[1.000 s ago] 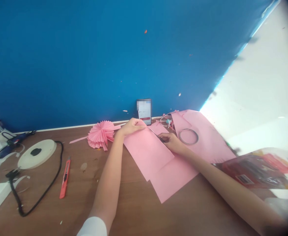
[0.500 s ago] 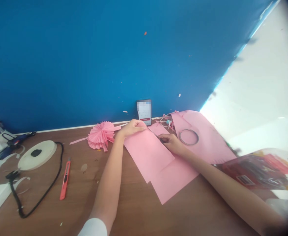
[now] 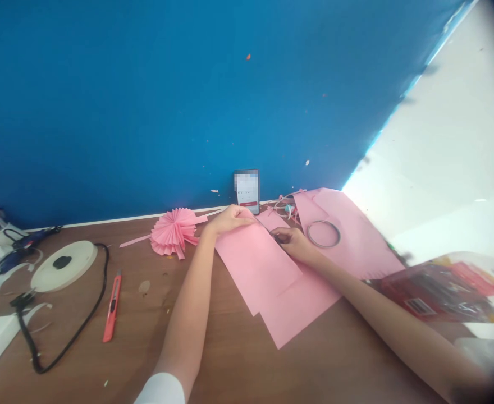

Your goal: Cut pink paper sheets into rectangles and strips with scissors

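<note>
One sheet, left hand, right hand maybe cutting

Paper fan left of paper sheets, phone behind

Brown wooden table across the bottom. Directly behind the table, a deep blue wall dotted with small flecks, with a thin white strip along its foot. To the right of the table, a white wall, brightly lit and washed out.
</note>
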Tool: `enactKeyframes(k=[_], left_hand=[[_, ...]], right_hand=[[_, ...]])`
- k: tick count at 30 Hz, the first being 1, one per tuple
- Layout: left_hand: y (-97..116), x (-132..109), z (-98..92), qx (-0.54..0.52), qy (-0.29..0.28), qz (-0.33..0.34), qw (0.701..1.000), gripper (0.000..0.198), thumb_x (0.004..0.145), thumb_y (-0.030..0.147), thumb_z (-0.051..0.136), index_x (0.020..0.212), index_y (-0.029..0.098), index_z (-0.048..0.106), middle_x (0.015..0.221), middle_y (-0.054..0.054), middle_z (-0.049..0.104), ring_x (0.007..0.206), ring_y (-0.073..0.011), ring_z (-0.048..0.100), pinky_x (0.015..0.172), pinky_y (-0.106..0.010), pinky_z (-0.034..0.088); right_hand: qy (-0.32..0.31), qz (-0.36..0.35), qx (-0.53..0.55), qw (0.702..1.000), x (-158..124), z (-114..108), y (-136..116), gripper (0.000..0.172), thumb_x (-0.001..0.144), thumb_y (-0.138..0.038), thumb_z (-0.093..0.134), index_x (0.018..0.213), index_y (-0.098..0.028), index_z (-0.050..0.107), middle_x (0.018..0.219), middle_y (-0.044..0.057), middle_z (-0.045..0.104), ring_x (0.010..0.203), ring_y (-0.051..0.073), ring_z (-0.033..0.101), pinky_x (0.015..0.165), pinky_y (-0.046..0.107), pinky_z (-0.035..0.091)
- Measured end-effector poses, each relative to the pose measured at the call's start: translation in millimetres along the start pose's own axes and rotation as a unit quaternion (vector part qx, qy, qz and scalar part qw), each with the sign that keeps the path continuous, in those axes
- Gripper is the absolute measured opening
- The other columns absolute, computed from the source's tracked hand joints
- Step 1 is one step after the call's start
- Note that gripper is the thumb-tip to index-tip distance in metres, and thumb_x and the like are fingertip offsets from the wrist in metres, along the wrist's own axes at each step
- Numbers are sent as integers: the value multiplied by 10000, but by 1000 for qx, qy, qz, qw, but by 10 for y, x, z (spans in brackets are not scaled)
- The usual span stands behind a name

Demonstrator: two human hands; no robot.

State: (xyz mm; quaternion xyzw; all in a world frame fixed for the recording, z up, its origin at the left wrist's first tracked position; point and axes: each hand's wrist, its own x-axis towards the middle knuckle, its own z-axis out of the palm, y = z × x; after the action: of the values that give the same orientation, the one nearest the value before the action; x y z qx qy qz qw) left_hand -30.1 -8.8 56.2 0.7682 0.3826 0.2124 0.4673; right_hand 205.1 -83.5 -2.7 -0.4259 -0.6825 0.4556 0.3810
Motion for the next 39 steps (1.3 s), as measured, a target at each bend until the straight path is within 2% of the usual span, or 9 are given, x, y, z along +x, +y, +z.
enactKeyframes(k=[6, 12, 22, 29, 34, 39], left_hand=[[-12, 7, -7, 8, 0, 6, 1000, 363, 723, 485, 632, 838, 142, 663, 846, -34, 658, 777, -162, 590, 654, -232, 421], [-39, 17, -9, 10, 1, 4, 1000, 372, 727, 489, 623, 846, 138, 659, 856, -41, 654, 781, -166, 589, 668, -243, 425], [-27, -1, -9, 8, -6, 2, 1000, 383, 727, 494, 625, 850, 133, 658, 840, -34, 641, 753, -157, 579, 646, -237, 421], [-5, -10, 10, -4, -10, 11, 1000, 398, 732, 491, 623, 861, 116, 660, 844, -43, 642, 753, -154, 572, 641, -231, 414], [18, -7, 44, -32, -35, 13, 999, 403, 745, 476, 619, 913, 113, 667, 854, -58, 652, 764, -162, 583, 664, -245, 431], [35, 5, 62, -32, -36, 16, 999, 392, 750, 462, 618, 906, 106, 665, 859, -64, 654, 763, -161, 582, 666, -245, 430]], right_hand=[[15, -6, -16, 1000, -7, 4, -12, 247, 696, -263, 635, 913, -174, 713, 857, 42, 709, 829, 232, 648, 712, 299, 518], [-2, -6, -14, 1000, -17, 5, -15, 266, 725, -270, 608, 953, -171, 704, 870, 39, 705, 815, 225, 644, 710, 308, 517], [12, -14, -39, 999, -26, 9, -48, 250, 712, -214, 576, 913, -167, 716, 845, 28, 710, 747, 196, 642, 650, 264, 502], [75, -18, -43, 996, 12, -15, 83, 248, 703, -227, 612, 923, -175, 715, 726, 18, 694, 725, 204, 646, 620, 261, 508], [52, -40, -55, 996, 11, -11, 84, 253, 698, -211, 605, 920, -170, 719, 762, 24, 698, 737, 193, 638, 641, 258, 509], [44, -39, -55, 997, 4, -4, 73, 242, 705, -224, 612, 913, -165, 721, 777, 27, 702, 757, 196, 643, 664, 261, 515]])
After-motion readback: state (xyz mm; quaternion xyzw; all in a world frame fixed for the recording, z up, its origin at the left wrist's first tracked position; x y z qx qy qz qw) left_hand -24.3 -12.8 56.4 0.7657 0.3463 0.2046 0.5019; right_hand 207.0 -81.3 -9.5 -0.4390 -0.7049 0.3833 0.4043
